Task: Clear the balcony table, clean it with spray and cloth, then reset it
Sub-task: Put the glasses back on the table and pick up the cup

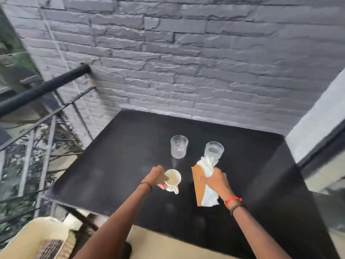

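Black matte bench (112,165), square-topped, its far edge set against a grey-painted brick wall (186,62); a dark metal railing (43,88) runs along the left, with greenery beyond it. Item one: cup (173,179), white, handle turned toward the near side, over the near middle of the bench; whether its base touches the top cannot be told. The left hand (155,175) grips it, thumb at the rim and fingers curled round the underside; a dark band (147,185) circles that wrist. Item two: napkin (207,165), white and crumpled, bunched in the right hand (216,181), whose fingers are clenched round it; one loose end trails toward the near side. Item three: card (197,182), flat and brown, under the napkin and just right of the cup; whether the same hand holds it or merely rests on it cannot be told. Item four: right glass (214,150), clear, ribbed, tilted, just beyond the right hand, with the napkin's far end against its lower part; whether the fingers reach it is hidden. Item five: left glass (179,146), clear, upright, standing free on the bench beyond the cup, near the right glass but apart from it. The right wrist carries a red band (233,200) and a darker beaded one. Near left corner: part of a cream chair (37,238), below bench level.
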Demonstrator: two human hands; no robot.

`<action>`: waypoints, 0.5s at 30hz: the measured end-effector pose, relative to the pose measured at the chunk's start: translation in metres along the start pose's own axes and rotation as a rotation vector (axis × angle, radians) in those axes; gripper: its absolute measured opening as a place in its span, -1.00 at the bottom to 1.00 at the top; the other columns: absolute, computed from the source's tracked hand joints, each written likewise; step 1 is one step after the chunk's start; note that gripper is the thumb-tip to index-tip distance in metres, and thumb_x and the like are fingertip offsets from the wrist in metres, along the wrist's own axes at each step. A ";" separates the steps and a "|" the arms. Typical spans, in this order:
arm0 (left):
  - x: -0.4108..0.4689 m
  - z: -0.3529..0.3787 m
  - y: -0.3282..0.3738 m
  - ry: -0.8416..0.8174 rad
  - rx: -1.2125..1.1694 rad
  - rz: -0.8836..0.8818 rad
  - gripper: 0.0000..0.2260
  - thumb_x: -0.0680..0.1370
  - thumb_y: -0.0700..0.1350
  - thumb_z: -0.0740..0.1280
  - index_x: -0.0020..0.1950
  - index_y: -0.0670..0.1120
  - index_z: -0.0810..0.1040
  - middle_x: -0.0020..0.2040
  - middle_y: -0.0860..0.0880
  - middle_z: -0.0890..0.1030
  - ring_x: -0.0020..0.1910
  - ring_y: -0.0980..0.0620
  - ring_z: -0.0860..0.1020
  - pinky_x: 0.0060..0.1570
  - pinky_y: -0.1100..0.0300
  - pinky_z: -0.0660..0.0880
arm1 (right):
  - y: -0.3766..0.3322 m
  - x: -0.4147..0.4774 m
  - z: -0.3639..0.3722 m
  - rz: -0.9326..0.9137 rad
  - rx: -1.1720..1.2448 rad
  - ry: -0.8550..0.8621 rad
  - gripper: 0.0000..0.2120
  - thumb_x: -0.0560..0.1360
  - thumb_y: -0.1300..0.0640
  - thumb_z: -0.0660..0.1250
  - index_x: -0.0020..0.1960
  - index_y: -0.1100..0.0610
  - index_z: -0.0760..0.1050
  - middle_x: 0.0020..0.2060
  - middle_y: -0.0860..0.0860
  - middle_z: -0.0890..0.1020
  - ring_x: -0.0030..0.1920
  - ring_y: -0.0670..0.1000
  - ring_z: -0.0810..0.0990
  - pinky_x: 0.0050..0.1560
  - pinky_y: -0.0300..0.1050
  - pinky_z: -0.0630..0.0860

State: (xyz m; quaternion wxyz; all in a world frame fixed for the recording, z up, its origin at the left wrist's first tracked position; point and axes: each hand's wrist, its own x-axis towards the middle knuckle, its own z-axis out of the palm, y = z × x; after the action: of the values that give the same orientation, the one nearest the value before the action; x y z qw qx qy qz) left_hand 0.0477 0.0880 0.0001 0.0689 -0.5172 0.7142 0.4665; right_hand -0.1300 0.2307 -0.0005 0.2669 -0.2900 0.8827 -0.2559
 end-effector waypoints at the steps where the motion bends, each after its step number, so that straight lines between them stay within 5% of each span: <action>1: 0.009 0.009 0.010 0.003 -0.002 0.019 -0.79 0.51 -0.28 0.22 -0.32 -0.17 0.48 -0.32 -0.14 0.70 -0.39 0.13 0.66 -0.48 0.44 0.45 | 0.012 0.007 -0.011 0.022 0.000 0.011 -0.56 0.39 0.01 0.41 0.13 0.25 0.44 0.06 0.19 0.57 0.08 0.20 0.57 -0.06 -0.04 0.55; 4: 0.039 0.034 0.039 0.007 0.053 0.052 -0.84 0.54 -0.27 0.26 -0.08 -0.35 0.58 -0.07 -0.28 0.69 -0.27 -0.07 0.68 -0.38 0.30 0.57 | 0.044 0.028 -0.042 0.088 0.020 0.055 -0.60 0.38 0.03 0.40 0.09 0.24 0.45 0.00 0.16 0.59 -0.03 0.16 0.60 -0.11 -0.04 0.58; 7: 0.062 0.052 0.061 0.006 0.065 0.079 -0.83 0.55 -0.27 0.28 -0.03 -0.39 0.56 -0.09 -0.29 0.67 -0.41 -0.02 0.61 -0.48 0.32 0.52 | 0.068 0.048 -0.068 0.127 0.007 0.089 -0.60 0.37 0.02 0.41 0.08 0.24 0.44 -0.01 0.16 0.59 -0.06 0.16 0.60 -0.22 -0.12 0.48; 9: 0.078 0.063 0.076 0.024 0.072 0.103 -0.84 0.55 -0.27 0.27 -0.11 -0.36 0.57 -0.18 -0.26 0.67 -0.37 -0.06 0.62 -0.36 0.24 0.60 | 0.081 0.062 -0.083 0.155 0.010 0.113 -0.60 0.37 0.03 0.41 0.08 0.24 0.43 -0.01 0.16 0.58 -0.08 0.16 0.59 -0.23 -0.13 0.46; 12: 0.095 0.074 0.096 0.022 0.097 0.122 -0.83 0.55 -0.26 0.27 -0.07 -0.36 0.59 -0.26 -0.18 0.64 -0.21 -0.12 0.67 -0.18 0.15 0.62 | 0.095 0.082 -0.102 0.176 0.007 0.144 -0.61 0.37 0.02 0.41 0.06 0.24 0.43 -0.04 0.14 0.58 -0.18 0.10 0.54 -0.35 -0.17 0.40; 15: 0.108 0.082 0.107 0.026 0.239 0.158 -0.77 0.53 -0.23 0.26 0.06 -0.36 0.58 0.01 -0.28 0.66 0.06 -0.18 0.63 0.03 0.11 0.51 | 0.107 0.097 -0.115 0.185 0.010 0.157 -0.61 0.39 0.01 0.41 0.07 0.24 0.43 -0.04 0.12 0.56 -0.20 0.06 0.51 -0.42 -0.21 0.34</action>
State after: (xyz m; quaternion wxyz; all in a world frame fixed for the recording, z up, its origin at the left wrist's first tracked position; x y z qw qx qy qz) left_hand -0.1186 0.0787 -0.0442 0.0836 -0.4534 0.8041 0.3752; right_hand -0.3080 0.2766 -0.0132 0.2207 -0.1850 0.9226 -0.2566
